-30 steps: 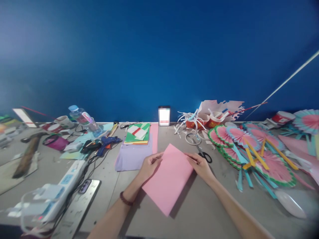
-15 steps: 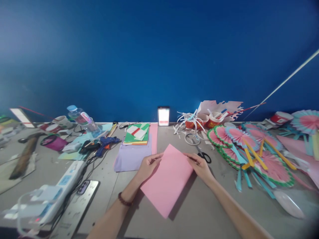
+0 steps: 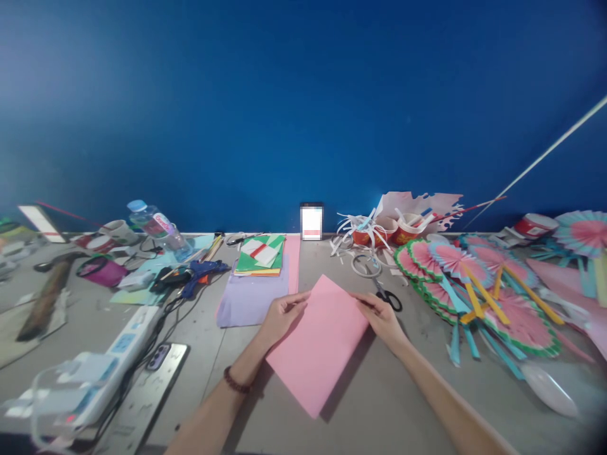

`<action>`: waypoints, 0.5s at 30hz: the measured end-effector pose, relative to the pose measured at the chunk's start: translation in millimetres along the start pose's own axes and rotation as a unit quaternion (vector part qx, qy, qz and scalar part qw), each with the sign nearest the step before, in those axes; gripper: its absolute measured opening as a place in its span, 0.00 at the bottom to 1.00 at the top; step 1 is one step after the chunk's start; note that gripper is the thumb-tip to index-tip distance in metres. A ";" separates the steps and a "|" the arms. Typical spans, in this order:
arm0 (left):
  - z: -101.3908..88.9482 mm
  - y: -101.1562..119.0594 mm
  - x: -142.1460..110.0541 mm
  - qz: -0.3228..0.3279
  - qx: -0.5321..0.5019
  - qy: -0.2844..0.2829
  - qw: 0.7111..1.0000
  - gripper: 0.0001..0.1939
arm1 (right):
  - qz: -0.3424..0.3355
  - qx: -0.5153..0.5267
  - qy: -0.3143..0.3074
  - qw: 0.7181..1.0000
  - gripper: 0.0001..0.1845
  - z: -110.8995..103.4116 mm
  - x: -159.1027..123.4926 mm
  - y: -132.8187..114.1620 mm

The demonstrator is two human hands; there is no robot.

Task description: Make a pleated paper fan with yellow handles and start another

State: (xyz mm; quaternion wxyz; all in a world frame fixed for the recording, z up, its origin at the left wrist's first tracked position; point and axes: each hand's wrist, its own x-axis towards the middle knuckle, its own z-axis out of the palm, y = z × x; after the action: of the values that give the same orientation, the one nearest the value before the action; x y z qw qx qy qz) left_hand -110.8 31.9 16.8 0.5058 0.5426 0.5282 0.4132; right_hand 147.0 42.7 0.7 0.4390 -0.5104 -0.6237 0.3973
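Note:
A sheet of pink paper [image 3: 320, 347] is held between my two hands, turned cornerwise above the grey table. My left hand [image 3: 286, 316] pinches its upper left edge, thumb on top and the other fingers partly hidden behind. On the opposite edge, my right hand [image 3: 379, 314] grips the paper the same way, near its upper right side. The lower corner points toward me and casts a shadow on the table. Just beyond my right hand lies a pair of scissors [image 3: 389, 299] with black handles. Left of the paper is a purple sheet [image 3: 253, 300] under a stack of green and white paper [image 3: 260, 253].
Pink and blue pleated paper fans [image 3: 516, 316] cover the right side. Paper cups [image 3: 405, 230] with white strips stand against the blue wall. On the left lie a power strip [image 3: 121, 354], a metal ruler [image 3: 147, 404], a glue gun [image 3: 199, 275], a hammer [image 3: 47, 303] and a bottle [image 3: 161, 230].
Both hands keep their hold on the pink paper. Its lower corner has shifted very slightly; everything else looks the same.

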 end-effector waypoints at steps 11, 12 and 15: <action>0.3 2.1 -0.8 0.002 -0.010 -0.007 1.000 0.22 | 0.014 0.018 -0.012 1.000 0.19 -0.9 -0.3 1.3; 0.5 2.7 -1.0 0.002 -0.008 -0.008 1.000 0.22 | 0.017 0.021 -0.014 1.000 0.19 -1.4 -0.3 0.3; 0.6 3.0 -1.4 0.002 -0.002 -0.009 1.000 0.22 | 0.029 0.032 -0.019 0.999 0.18 -2.4 -0.2 -2.5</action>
State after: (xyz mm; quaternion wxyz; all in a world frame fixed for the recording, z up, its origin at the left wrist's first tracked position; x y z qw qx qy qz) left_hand -110.0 30.6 19.8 0.5111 0.5463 0.5217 0.4099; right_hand 148.7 42.3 3.8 0.4315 -0.5060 -0.6040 0.4393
